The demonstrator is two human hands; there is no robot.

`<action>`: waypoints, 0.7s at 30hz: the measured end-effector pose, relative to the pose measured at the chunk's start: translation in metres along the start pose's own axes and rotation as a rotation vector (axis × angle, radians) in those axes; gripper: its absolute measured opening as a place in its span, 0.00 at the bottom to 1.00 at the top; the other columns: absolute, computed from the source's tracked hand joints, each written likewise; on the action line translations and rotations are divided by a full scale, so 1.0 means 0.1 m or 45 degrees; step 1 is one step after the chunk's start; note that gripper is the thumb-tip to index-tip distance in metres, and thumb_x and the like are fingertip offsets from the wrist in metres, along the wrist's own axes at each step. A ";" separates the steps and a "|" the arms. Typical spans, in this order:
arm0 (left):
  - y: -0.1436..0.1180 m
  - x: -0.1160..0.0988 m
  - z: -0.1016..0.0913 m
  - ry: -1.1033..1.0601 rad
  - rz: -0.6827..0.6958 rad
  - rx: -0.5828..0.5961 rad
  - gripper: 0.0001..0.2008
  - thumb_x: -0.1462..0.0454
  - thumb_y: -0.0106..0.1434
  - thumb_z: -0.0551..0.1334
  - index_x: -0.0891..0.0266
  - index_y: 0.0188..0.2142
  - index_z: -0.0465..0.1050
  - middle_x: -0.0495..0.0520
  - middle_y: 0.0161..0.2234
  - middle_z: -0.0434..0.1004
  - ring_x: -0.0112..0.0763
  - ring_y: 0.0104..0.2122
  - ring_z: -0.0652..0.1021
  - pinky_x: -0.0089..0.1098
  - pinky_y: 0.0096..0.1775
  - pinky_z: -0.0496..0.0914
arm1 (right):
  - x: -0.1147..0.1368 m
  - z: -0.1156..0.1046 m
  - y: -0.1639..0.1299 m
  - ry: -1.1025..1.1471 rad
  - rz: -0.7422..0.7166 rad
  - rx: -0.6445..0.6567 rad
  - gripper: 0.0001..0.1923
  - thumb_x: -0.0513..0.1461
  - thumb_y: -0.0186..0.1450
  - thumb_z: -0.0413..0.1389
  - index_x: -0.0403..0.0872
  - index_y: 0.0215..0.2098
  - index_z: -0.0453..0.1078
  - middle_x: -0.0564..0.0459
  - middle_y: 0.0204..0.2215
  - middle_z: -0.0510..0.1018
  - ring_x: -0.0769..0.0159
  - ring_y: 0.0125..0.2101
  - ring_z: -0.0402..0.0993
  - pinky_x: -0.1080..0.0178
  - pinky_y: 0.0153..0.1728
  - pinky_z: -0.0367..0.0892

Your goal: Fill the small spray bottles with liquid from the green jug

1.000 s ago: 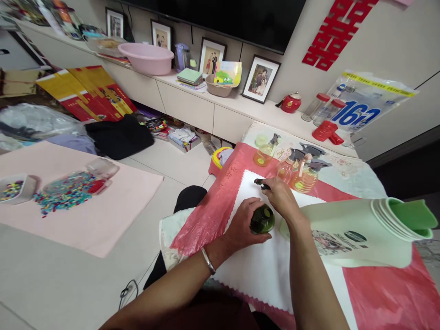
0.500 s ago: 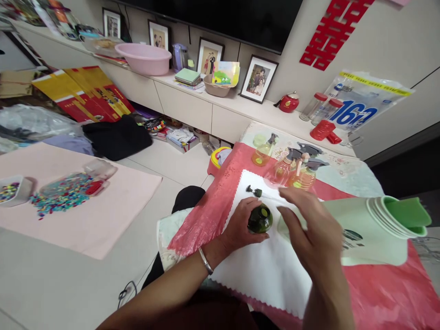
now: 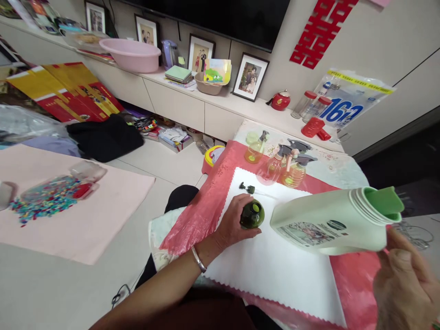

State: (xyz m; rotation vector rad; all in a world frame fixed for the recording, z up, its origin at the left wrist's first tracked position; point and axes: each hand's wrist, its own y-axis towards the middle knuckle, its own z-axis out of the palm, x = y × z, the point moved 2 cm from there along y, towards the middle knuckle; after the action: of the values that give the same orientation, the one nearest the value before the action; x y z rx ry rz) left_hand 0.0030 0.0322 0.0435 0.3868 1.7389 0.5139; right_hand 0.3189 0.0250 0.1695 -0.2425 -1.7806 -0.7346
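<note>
"What's under it all?"

"A bench [image 3: 347, 166] with a pale flowered cover, a red sheet [image 3: 192, 217] over that, and a scallop-edged white sheet [image 3: 271, 275] on top. Spray bottles [image 3: 294, 176] stand past its far edge."

"And the room?"

"A long low cabinet [image 3: 182, 98] runs along the wall under a black screen [image 3: 233, 16], with a pink basin [image 3: 132, 56] and framed photos [image 3: 250, 77] on it. A red paper cut-out [image 3: 319, 36] hangs at the right. Over on the left, beads [image 3: 48, 201] are spread on a pink cloth [image 3: 118, 215]."

"Where's the green bottle [image 3: 252, 216]?"

"In the left hand [image 3: 233, 220], over the white sheet, fingers and thumb wrapped around it. I can't tell whether its base touches down."

"Which way does it point?"

"Open mouth up, towards the wearer's head, so its long axis is foreshortened. The pump [image 3: 252, 189] lies just beyond, head to the left, tube trailing right."

"What about the big jug [image 3: 316, 224]?"

"Its long axis runs left to right in the view, wide mouth at the right, a green piece [image 3: 390, 201] sticking out."

"And the right hand [image 3: 407, 270]?"

"By the jug's mouth end, fingers bent, blurred. Whether it grips, I can't tell."
</note>
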 end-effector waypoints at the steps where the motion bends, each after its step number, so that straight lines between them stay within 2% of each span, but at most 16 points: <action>1: 0.00 0.00 0.00 -0.003 -0.004 0.001 0.44 0.49 0.52 0.75 0.55 0.63 0.58 0.63 0.60 0.65 0.55 0.61 0.68 0.58 0.62 0.65 | -0.09 -0.02 0.04 0.086 0.026 0.022 0.23 0.50 0.58 0.67 0.54 0.50 0.78 0.42 0.53 0.73 0.44 0.57 0.69 0.42 0.63 0.60; 3: 0.00 0.00 0.00 -0.004 0.006 -0.003 0.44 0.49 0.52 0.74 0.55 0.63 0.58 0.63 0.60 0.64 0.54 0.61 0.68 0.58 0.61 0.65 | -0.25 -0.04 0.10 0.204 0.087 0.140 0.18 0.48 0.52 0.71 0.53 0.40 0.80 0.42 0.49 0.76 0.44 0.53 0.72 0.44 0.58 0.66; 6: 0.00 0.02 0.01 -0.005 0.045 -0.022 0.45 0.49 0.52 0.74 0.54 0.64 0.57 0.63 0.60 0.64 0.54 0.61 0.68 0.58 0.61 0.66 | -0.41 -0.09 0.11 0.189 0.210 0.226 0.20 0.49 0.51 0.71 0.51 0.39 0.78 0.41 0.45 0.76 0.49 0.49 0.75 0.49 0.53 0.71; 8: 0.00 0.03 0.01 -0.008 0.050 -0.023 0.45 0.49 0.52 0.74 0.54 0.64 0.57 0.63 0.60 0.64 0.55 0.61 0.68 0.58 0.61 0.65 | -0.46 -0.12 0.10 0.134 0.299 0.193 0.27 0.46 0.44 0.73 0.49 0.42 0.78 0.42 0.43 0.76 0.52 0.46 0.77 0.52 0.49 0.74; 10: 0.00 0.04 0.01 -0.010 0.033 -0.014 0.45 0.49 0.52 0.75 0.54 0.64 0.57 0.63 0.60 0.64 0.55 0.61 0.68 0.58 0.62 0.64 | -0.49 -0.11 0.10 0.090 0.429 0.142 0.31 0.41 0.36 0.74 0.49 0.40 0.78 0.44 0.41 0.76 0.54 0.45 0.77 0.57 0.45 0.76; 13: 0.00 0.03 0.00 -0.008 0.032 -0.004 0.45 0.48 0.52 0.74 0.54 0.64 0.57 0.63 0.60 0.64 0.55 0.61 0.68 0.58 0.62 0.64 | -0.49 -0.03 0.13 0.110 0.585 0.046 0.29 0.36 0.31 0.74 0.50 0.33 0.78 0.46 0.39 0.76 0.55 0.46 0.76 0.66 0.43 0.75; 15: 0.00 0.03 0.00 0.001 0.032 0.006 0.45 0.48 0.53 0.74 0.54 0.64 0.57 0.63 0.60 0.64 0.55 0.61 0.68 0.58 0.62 0.64 | -0.46 0.06 0.17 0.160 0.556 -0.006 0.26 0.35 0.31 0.72 0.50 0.30 0.77 0.45 0.39 0.76 0.52 0.48 0.75 0.66 0.41 0.75; 21: 0.01 0.04 0.01 0.002 0.009 0.013 0.45 0.48 0.51 0.74 0.54 0.63 0.57 0.63 0.60 0.64 0.56 0.61 0.67 0.58 0.62 0.63 | -0.43 0.29 0.21 0.207 0.315 -0.250 0.19 0.38 0.36 0.71 0.51 0.27 0.74 0.44 0.45 0.75 0.42 0.56 0.69 0.54 0.42 0.76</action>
State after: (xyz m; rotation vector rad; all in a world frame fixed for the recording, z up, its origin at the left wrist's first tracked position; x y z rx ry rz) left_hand 0.0030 0.0351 0.0401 0.3997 1.7424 0.5106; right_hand 0.3217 0.0667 0.1322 -0.5108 -1.4931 -0.7286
